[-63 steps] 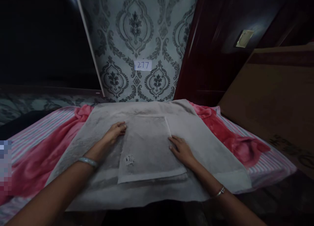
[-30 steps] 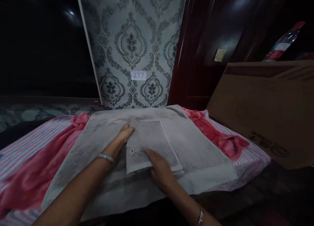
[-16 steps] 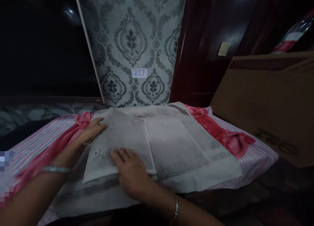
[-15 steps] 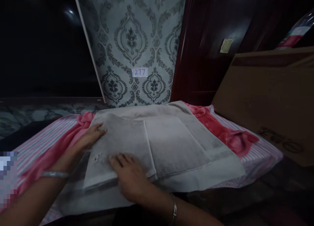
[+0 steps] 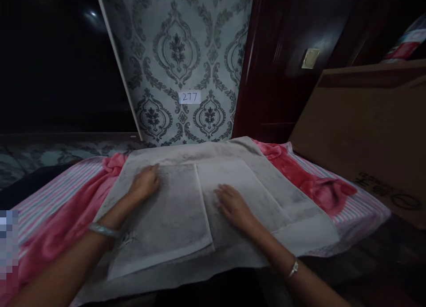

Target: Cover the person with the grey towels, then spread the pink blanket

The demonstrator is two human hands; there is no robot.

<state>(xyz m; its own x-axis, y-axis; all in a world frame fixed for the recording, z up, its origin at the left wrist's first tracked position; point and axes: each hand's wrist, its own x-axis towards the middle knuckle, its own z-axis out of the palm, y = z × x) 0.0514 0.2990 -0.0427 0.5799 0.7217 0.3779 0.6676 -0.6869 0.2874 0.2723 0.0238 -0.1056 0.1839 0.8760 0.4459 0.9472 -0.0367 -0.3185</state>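
A grey towel point(image 5: 176, 209) lies partly folded on a larger grey cloth point(image 5: 293, 240). Its left panel has a pale embroidered mark near the lower left corner, partly behind my left forearm. My left hand point(image 5: 145, 181), with a bracelet on the wrist, is at the upper left edge of that panel, fingers curled on the fabric. My right hand point(image 5: 233, 206) rests palm down on the lighter right panel, just right of the raised middle edge. Its fingers are extended and slightly blurred.
Pink blanket point(image 5: 56, 222) and a striped sheet point(image 5: 362, 209) show at both sides of the cloth. A cardboard box point(image 5: 372, 134) stands at the right with a bottle point(image 5: 408, 41) above it. Behind are a dark screen point(image 5: 60, 63) and patterned wallpaper carrying a "277" label point(image 5: 189, 97).
The towel's left panel has been spread out leftward from the stack, uncovering the right panel. My right hand has moved from the left panel onto the right one; my left hand has shifted right.
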